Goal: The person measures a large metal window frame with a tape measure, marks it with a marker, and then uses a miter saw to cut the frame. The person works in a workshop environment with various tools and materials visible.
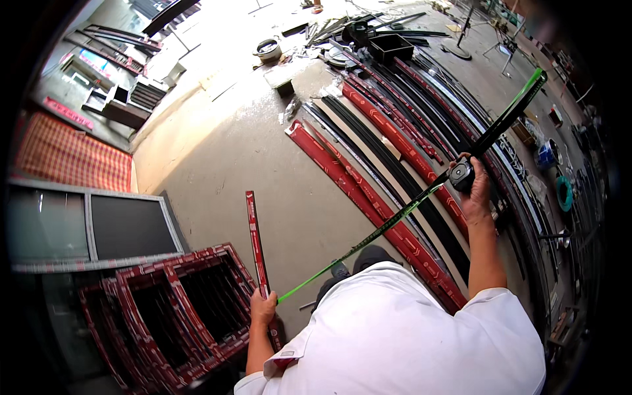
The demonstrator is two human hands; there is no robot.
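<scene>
Since the green tape blade (309, 280) apparently needs support at both ends, my right grip (476, 187) curls round the black tape measure (461, 174), my left grip (264, 307) closed around a red-wrapped profile (255, 227) where the blade ends.

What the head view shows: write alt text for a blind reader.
A person's right grip holds a black tape measure, its green tape stretched to the left grip, which holds a red bar. Red strips and black strips lie on the floor, red frames at lower left.
</scene>
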